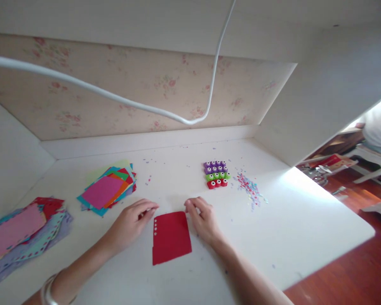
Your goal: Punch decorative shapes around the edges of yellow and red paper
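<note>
A sheet of red paper (172,239) lies flat on the white table before me. Small star-shaped holes run down the upper part of its left edge. My left hand (136,218) is at its upper left corner, thumb and fingertips drawn together; whatever they hold, if anything, is hidden. By the upper right corner, my right hand (205,218) is curled closed, and its inside does not show. Beyond it, small craft punches (216,174) stand in purple, green and red rows, the red row shorter than the others.
Coloured paper sheets (103,190) are stacked at left; punched sheets (15,231) lie farther left. Confetti (249,189) is scattered right of the punches. A white cable (139,105) hangs across the front. The table (324,224) ends at right above a reddish floor (346,271).
</note>
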The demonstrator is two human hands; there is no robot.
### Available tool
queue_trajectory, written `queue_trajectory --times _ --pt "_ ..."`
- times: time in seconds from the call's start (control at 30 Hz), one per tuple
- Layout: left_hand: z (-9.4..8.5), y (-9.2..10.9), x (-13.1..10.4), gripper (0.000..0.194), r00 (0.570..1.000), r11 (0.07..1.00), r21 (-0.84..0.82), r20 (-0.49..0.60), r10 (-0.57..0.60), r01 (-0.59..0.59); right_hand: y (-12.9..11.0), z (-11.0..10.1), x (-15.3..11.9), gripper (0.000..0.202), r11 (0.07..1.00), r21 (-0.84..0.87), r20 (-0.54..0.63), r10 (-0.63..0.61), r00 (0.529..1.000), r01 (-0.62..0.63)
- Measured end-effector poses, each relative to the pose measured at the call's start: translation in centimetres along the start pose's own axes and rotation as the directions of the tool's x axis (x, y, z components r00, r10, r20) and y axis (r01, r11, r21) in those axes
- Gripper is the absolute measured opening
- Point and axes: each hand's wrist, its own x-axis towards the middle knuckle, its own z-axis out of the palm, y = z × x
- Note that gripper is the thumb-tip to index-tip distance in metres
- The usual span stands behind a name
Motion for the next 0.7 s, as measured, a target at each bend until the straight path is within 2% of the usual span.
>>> queue_trajectory --times 0.1,0.17,0.3,0.43,0.57,0.63,0.7 --pt "-0.8 -2.6 -5.1 0.035 0.961 0.958 -0.1 -0.04 -0.275 0.27 1.2 0.4 0.6 0.036 0.976 0.097 -0.153 0.207 0.966 -0.194" --pt "-1.1 -3.8 -6.8 0.041 0.933 0.925 -0.179 -0.072 -0.352 0.335 2.1 0.6 1.1 0.033 0.951 0.213 -0.197 0.268 0.943 -0.225" --pt "-1.4 -4.7 -7.1 0.036 0.929 0.905 -0.316 -0.142 -0.343 0.286 3.6 0.8 1.6 0.032 0.901 0.388 -0.256 0.31 0.916 -0.197" --pt "-1.5 -4.1 -6.7 0.036 0.944 0.902 -0.34 -0.1 -0.316 0.266 3.8 0.9 1.4 0.036 0.896 0.402 -0.277 0.317 0.907 -0.19" --pt "-1.6 -3.7 -7.2 0.039 0.952 0.905 -0.34 -0.077 -0.297 0.255 3.4 1.1 1.3 0.036 0.901 0.382 -0.254 0.316 0.914 -0.205" --pt "-2.0 -3.2 -7.5 0.039 0.954 0.916 -0.334 -0.12 -0.276 0.223 3.3 1.2 1.2 0.037 0.904 0.371 -0.245 0.315 0.917 -0.211" --pt "-3.2 -2.1 -8.1 0.037 0.941 0.935 -0.309 -0.227 -0.25 0.174 3.2 1.2 1.2 0.04 0.908 0.361 -0.245 0.312 0.918 -0.212"
